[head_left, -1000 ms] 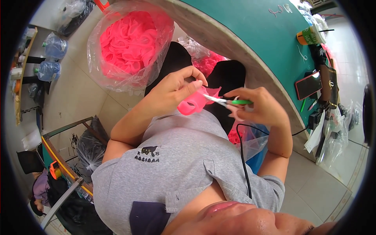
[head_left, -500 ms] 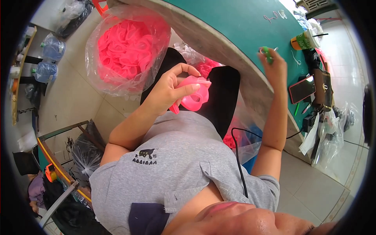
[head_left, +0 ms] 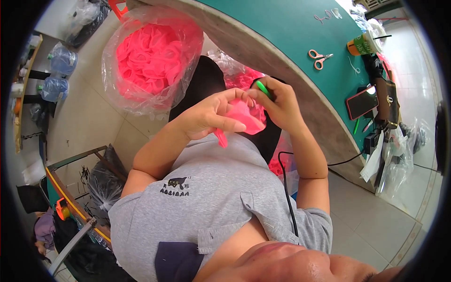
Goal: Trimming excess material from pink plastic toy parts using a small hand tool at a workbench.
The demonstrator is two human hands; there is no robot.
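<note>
Since half a second ago I see the right hand point(head_left: 277, 101) has come back from the green table point(head_left: 300, 42) to the lap and now meets the left hand point(head_left: 211, 117) over the pink piece point(head_left: 246, 120). A second ago it held a green-handled tool at the same spot. The left hand's fingers are curled around the pink piece, thumb laid across its lower edge, holding it above the lap just in front of the grey shirt point(head_left: 211, 202). The right hand's fingers are closed on a small green tool point(head_left: 261, 88), and its fingertips touch the upper edge of the pink piece. To the left, a clear bag of pink pieces point(head_left: 150, 56) stands on the floor. On the table, well apart from the hands, lie pink-handled scissors point(head_left: 319, 57) and a phone point(head_left: 361, 102).
</note>
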